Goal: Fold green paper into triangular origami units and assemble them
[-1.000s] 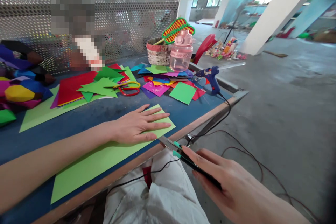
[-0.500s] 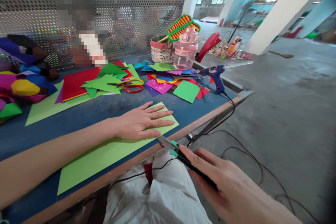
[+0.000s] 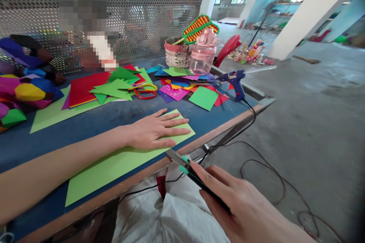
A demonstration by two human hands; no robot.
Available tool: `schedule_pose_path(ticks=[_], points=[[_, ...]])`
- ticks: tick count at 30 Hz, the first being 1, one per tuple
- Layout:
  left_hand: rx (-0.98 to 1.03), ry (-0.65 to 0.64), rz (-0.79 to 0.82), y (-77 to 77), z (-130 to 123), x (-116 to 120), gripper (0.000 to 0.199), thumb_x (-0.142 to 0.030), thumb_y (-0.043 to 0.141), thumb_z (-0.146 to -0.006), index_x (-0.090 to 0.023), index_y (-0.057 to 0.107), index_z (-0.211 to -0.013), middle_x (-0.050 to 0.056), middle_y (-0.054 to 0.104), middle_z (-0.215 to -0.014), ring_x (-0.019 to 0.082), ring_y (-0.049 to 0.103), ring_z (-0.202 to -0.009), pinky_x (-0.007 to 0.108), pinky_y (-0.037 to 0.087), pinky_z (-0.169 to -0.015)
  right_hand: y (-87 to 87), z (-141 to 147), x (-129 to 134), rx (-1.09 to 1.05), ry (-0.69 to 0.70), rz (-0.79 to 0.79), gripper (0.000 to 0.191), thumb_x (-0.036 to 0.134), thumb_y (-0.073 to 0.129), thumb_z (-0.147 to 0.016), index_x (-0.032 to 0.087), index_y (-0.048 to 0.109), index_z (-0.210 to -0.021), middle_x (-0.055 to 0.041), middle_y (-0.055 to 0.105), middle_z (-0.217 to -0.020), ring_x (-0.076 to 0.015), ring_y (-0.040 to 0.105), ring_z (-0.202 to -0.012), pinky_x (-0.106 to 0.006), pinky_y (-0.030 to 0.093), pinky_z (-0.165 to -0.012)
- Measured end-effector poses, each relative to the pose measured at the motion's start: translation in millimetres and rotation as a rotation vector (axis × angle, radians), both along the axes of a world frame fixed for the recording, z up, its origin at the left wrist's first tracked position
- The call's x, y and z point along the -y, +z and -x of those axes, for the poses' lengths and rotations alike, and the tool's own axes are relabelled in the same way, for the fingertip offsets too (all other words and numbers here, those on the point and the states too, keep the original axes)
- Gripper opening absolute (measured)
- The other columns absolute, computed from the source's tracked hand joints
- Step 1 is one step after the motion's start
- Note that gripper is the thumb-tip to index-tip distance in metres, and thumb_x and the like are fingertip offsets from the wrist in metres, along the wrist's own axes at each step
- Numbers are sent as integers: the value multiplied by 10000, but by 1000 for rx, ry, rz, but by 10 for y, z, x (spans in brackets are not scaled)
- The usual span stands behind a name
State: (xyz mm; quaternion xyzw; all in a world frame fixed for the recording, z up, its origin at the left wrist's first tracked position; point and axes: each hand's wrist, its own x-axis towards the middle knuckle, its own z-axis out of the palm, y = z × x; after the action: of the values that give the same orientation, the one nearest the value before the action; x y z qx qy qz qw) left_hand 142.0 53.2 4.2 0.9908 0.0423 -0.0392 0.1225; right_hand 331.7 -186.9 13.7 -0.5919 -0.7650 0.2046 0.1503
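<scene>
- At my far left, faceted multicoloured shapes (image 3: 30,92) sit on the blue table (image 3: 119,115); I find no writing on them.
- Next come red sheets (image 3: 88,85), with green pieces (image 3: 114,89) overlapping them.
- The light green sheet (image 3: 114,171) lies flat along the near edge of the table, partly under my left hand.
- My left hand (image 3: 152,131) is released: palm down, fingers spread, pressing on the sheet and gripping nothing.
- Beyond it, scissors (image 3: 146,92) with red and yellow handles lie beside the green pieces.
- My box cutter (image 3: 196,180), black with green parts, has its blade out, the tip near the sheet's near edge; I can't tell whether they touch. I can read no brand on it.
- The pink bottle (image 3: 202,60) carries small lettering running vertically, too small for me to read surely.
- My right hand (image 3: 230,193) is closed around the box cutter's handle, index finger extended along the top.
- Farther right, a blue glue gun (image 3: 238,85) rests near the table's corner.
</scene>
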Motion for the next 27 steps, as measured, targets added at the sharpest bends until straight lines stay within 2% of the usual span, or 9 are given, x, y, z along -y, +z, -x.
schedule_pose_path(ticks=[3, 13, 21, 27], points=[[1, -6, 2, -4, 2, -1, 541, -559, 315, -1052, -468, 189, -1570, -82, 133, -1678, 287, 86, -1554, 536, -6, -1228, -42, 27, -15, -12, -15, -38, 505, 199, 388, -989, 209, 423, -1493, -113, 683, -1120, -222, 729, -812, -355, 628, -669], [-22, -6, -6, 12, -2, 7, 542, -566, 301, -1052, -460, 194, -1572, -95, 103, -1681, 269, 68, -1558, 519, -13, -1226, -73, 112, 45, 16, -3, -66, 535, 195, 441, -968, 230, 433, -1501, -108, 693, -1146, -214, 742, -776, -348, 646, -675], [-14, -4, -5, 13, 6, 5, 543, -557, 304, -1052, -444, 209, -1574, -86, 112, -1682, 269, 71, -1558, 518, -17, -1229, -137, 207, 17, 8, 39, -29, 550, 184, 437, -977, 209, 394, -1525, -120, 677, -1153, -201, 737, -792, -322, 636, -688], [-6, -8, -20, 14, 12, 7, 542, -549, 305, -1057, -417, 225, -1577, -80, 122, -1682, 269, 65, -1558, 535, 0, -1230, -150, 247, 12, 25, 23, -127, 556, 199, 453, -980, 246, 397, -1532, -108, 693, -1094, -185, 726, -748, -293, 625, -655]])
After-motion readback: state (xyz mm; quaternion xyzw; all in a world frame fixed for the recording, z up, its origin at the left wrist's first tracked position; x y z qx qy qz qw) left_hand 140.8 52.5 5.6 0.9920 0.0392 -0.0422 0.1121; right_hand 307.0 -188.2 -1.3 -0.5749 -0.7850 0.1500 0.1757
